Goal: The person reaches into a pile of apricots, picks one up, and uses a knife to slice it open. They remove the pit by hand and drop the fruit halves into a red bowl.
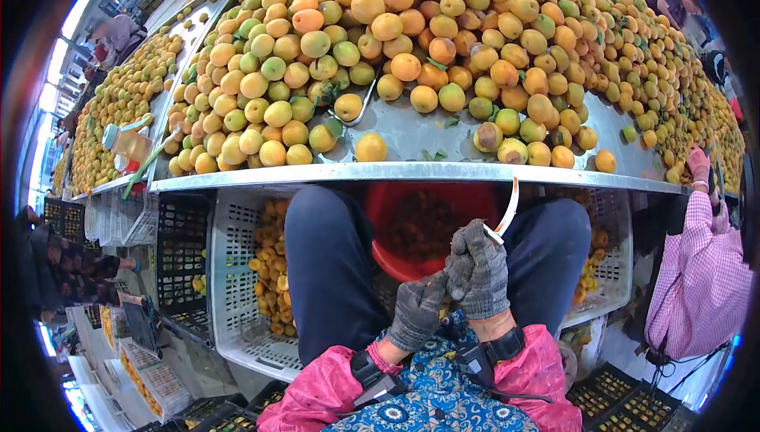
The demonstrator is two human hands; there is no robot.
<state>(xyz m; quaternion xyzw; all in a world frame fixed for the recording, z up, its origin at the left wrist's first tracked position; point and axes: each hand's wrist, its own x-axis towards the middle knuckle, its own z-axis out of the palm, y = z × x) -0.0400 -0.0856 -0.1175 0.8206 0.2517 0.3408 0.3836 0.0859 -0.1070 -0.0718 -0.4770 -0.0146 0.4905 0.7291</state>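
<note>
Both my hands wear dark grey knit gloves and meet above my lap, between my knees. My right hand (480, 270) is closed on a thin, curved knife (509, 214), its pale blade pointing up toward the table edge. My left hand (418, 311) has its fingers curled and pressed against the right hand. Whatever it holds, if anything, is hidden by the gloves. Just beyond the hands, a red bucket (380, 254) stands between my knees with brownish pieces inside. Whole apricots (370, 147) lie heaped on the metal table (419, 127) in front of me.
A metal hook-like tool (366, 103) lies among the apricots. White crates (229, 274) of opened apricots flank my legs under the table's front edge (332, 172). A black crate (180, 250) stands left. On the right, a co-worker's checked sleeve (697, 266) and gloved hand (698, 165) reach the table.
</note>
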